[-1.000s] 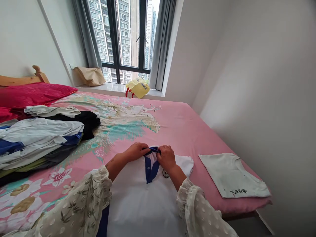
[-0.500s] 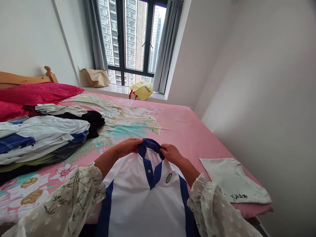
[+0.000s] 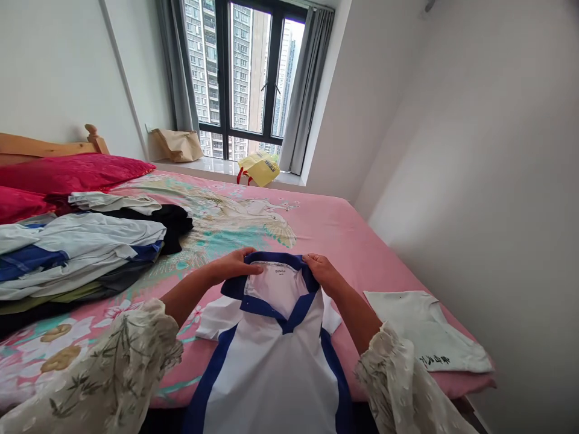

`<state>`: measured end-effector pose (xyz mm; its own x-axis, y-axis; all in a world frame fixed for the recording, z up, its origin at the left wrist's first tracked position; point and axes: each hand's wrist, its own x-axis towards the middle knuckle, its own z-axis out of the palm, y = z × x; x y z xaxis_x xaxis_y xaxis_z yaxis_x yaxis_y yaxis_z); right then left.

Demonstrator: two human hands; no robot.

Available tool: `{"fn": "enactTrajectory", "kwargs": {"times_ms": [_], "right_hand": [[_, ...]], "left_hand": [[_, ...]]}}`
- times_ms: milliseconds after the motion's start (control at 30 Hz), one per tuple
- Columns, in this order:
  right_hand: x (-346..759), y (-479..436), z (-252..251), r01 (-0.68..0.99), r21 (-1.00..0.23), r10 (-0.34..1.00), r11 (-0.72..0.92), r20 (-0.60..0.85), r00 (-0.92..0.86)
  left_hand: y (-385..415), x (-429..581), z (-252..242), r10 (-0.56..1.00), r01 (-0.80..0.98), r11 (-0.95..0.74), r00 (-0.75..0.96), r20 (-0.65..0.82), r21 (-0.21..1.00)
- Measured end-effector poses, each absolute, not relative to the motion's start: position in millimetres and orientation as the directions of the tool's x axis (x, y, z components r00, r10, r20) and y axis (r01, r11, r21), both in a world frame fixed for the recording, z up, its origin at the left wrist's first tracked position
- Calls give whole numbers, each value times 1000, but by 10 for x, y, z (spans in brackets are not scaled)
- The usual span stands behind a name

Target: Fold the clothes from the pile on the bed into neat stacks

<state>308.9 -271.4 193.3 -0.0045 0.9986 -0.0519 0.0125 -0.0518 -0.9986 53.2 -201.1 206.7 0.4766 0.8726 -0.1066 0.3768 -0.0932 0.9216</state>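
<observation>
A white polo shirt (image 3: 275, 374) with a blue collar and blue side panels lies at the front edge of the bed, its lower part hanging toward me. My left hand (image 3: 237, 265) pinches the collar's left side, thumb on the inside. On the other side of the collar, my right hand (image 3: 320, 269) grips the blue fabric. Between them the neck opening is spread wide, and the printing inside the back shows. The short sleeves lie out to both sides, partly under my forearms.
A folded white T-shirt (image 3: 425, 331) with dark lettering lies at the bed's right edge. Piled clothes (image 3: 90, 247) are on the left, beside red pillows (image 3: 76, 172). A yellow bag (image 3: 260, 169) and a tan bag (image 3: 178, 146) rest on the windowsill.
My hands have moved apart, pulling the collar wider. The neck opening now shows its inside, and the chest badge has gone out of sight. The sleeves have come into view.
</observation>
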Motion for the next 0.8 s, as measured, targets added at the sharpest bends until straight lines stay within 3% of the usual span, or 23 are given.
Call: {"fn": "enactTrajectory", "kwargs": {"times_ms": [133, 300, 467, 533, 600, 667, 733, 800], "right_hand": [[3087, -2736, 2015, 1, -997, 997, -80, -80, -6], [3095, -2702, 2156, 185, -978, 995, -100, -94, 40], [3169, -2769, 2367, 276, -961, 998, -2, -19, -58], [3203, -2822, 2390, 524, -846, 994, 99, 55, -98], [3218, -2865, 2370, 795, -585, 985, 158, 155, -82], [3222, -2880, 2330, 913, -381, 966, 146, 256, -47], [3240, -2852, 2286, 911, -400, 961, 103, 275, 12], [3300, -2779, 2232, 820, -569, 963, 58, 247, 103]], "left_hand": [[-2041, 529, 1976, 913, 526, -227, 408, -9, 819], [-2094, 505, 1969, 920, 546, -295, 383, 79, 784], [-2162, 520, 1979, 939, 345, -69, 338, -55, 936], [-2180, 543, 2009, 938, 242, 31, 329, -112, 970], [-2213, 571, 2066, 941, 197, 74, 311, -134, 978], [-2259, 599, 2138, 940, 183, 93, 307, -147, 979], [-2292, 619, 2198, 927, 155, 104, 343, -152, 983], [-2271, 617, 2207, 905, 73, 81, 413, -103, 994]]}}
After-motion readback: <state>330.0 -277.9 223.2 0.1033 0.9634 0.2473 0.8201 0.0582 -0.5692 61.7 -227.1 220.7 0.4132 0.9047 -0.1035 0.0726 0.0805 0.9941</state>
